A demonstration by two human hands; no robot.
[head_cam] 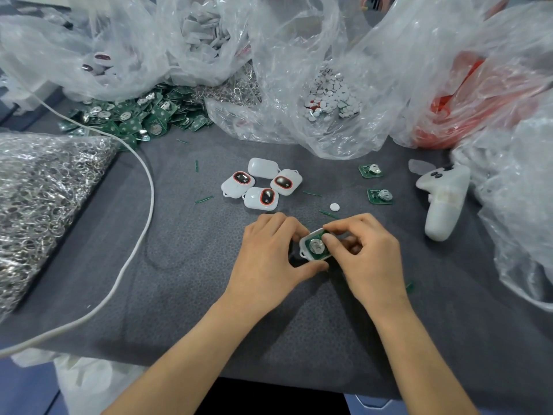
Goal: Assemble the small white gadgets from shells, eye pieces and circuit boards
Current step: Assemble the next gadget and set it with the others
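Shell [303, 246] is being gripped by left hand [269, 250] while right hand [368, 253] is pinching board [316, 246] in, risking jamming it crooked.

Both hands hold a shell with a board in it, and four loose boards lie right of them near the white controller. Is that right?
No. The head view shows two loose boards there, not four. The left hand and right hand do hold the shell with a board in it.
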